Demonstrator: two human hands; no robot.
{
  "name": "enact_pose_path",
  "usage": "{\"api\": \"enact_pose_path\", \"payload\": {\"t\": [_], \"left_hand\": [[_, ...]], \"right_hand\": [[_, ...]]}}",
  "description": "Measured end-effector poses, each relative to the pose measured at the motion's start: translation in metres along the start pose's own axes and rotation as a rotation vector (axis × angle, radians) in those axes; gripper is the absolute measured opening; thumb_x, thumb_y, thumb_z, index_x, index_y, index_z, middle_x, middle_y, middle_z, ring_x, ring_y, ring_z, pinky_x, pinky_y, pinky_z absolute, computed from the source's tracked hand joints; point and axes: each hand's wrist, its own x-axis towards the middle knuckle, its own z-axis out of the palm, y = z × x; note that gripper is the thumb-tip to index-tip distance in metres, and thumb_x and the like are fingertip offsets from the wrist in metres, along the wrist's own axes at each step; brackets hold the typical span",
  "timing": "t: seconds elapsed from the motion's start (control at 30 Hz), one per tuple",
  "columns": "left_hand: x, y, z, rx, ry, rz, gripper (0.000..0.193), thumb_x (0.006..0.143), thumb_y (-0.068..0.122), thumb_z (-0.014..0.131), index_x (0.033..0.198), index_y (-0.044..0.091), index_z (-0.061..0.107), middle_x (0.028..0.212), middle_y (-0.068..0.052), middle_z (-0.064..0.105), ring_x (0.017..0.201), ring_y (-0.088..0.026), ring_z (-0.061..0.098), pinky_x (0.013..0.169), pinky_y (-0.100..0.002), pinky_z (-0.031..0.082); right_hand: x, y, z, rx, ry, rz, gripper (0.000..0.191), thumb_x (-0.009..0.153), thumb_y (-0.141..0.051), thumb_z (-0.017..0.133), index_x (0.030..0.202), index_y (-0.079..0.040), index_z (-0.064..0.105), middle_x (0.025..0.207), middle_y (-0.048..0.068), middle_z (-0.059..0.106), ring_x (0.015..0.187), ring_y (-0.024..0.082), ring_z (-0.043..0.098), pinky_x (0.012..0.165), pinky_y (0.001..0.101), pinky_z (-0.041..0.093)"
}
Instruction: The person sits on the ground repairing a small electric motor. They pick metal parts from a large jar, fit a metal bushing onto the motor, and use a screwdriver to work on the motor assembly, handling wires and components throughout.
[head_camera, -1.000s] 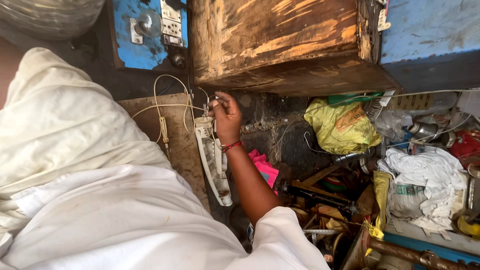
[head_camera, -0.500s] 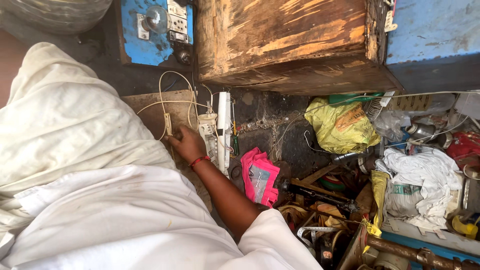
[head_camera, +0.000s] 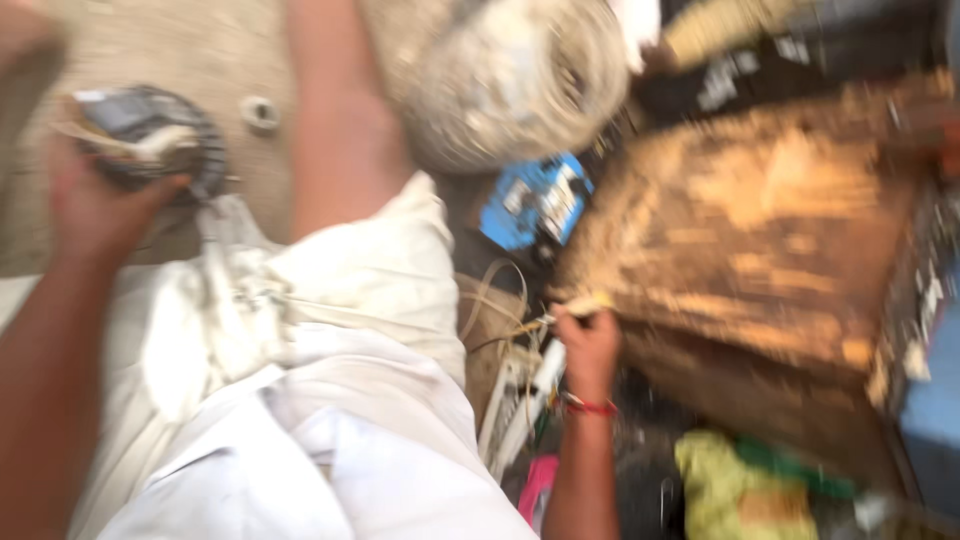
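Observation:
The picture is badly blurred. My left hand (head_camera: 95, 205) is raised at the far left and grips a dark round part (head_camera: 150, 135) with grey and whitish pieces on it. My right hand (head_camera: 590, 345), with a red thread at the wrist, is closed on the yellowish end of a thin wire (head_camera: 575, 305) beside the wooden box (head_camera: 760, 230). Pale wire loops (head_camera: 495, 290) and a white elongated strip (head_camera: 520, 400) lie just left of and below that hand. My white garment (head_camera: 330, 400) covers my lap between the two hands.
A blue box (head_camera: 535, 200) sits left of the wooden box. A round whitish bundle (head_camera: 520, 80) is at the top centre. A yellow bag (head_camera: 740, 490) and a pink item (head_camera: 535, 490) lie low on the right among clutter.
The view has swung and tilted sharply, and blurred. My left hand has come into view holding the round part. My right hand has moved from the strip up to the wire end by the box.

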Motion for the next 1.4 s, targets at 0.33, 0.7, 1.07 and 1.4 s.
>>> {"api": "enact_pose_path", "payload": {"t": [0.33,0.7,1.07,1.4], "left_hand": [[0.020,0.027,-0.029,0.076,0.051,-0.176,0.120,0.062,0.032,0.097,0.159,0.008,0.032,0.154,-0.019,0.045,0.144,-0.038,0.040,0.118,-0.046,0.035],[0.020,0.034,-0.044,0.050,0.078,-0.152,0.115,0.058,0.034,0.097,0.154,0.012,0.037,0.152,-0.014,0.047,0.142,-0.035,0.042,0.115,-0.047,0.037],[0.017,0.036,-0.052,0.021,0.067,-0.170,0.114,0.058,0.036,0.097,0.154,0.015,0.037,0.151,-0.013,0.047,0.143,-0.034,0.040,0.115,-0.049,0.037],[0.017,0.034,-0.053,0.029,0.076,-0.178,0.115,0.058,0.037,0.097,0.154,0.016,0.037,0.152,-0.013,0.046,0.144,-0.034,0.039,0.115,-0.049,0.036]], "right_hand": [[0.005,-0.239,0.150,0.546,-0.501,-0.577,0.024,0.098,0.003,0.063,0.122,0.005,0.063,0.111,0.015,0.071,0.094,0.022,0.071,0.089,0.0376,0.060],[-0.039,-0.262,0.298,0.153,-0.701,-0.852,0.019,0.098,-0.005,0.078,0.113,0.001,0.070,0.100,0.003,0.071,0.087,0.005,0.060,0.080,0.0205,0.051],[-0.040,-0.252,0.314,0.218,-0.653,-0.802,0.014,0.097,-0.002,0.077,0.108,0.001,0.068,0.095,0.000,0.069,0.082,0.002,0.057,0.073,0.0182,0.048],[-0.037,-0.248,0.321,0.283,-0.689,-0.774,0.016,0.096,-0.001,0.076,0.109,0.000,0.068,0.098,0.001,0.070,0.085,0.002,0.060,0.074,0.0182,0.050]]}}
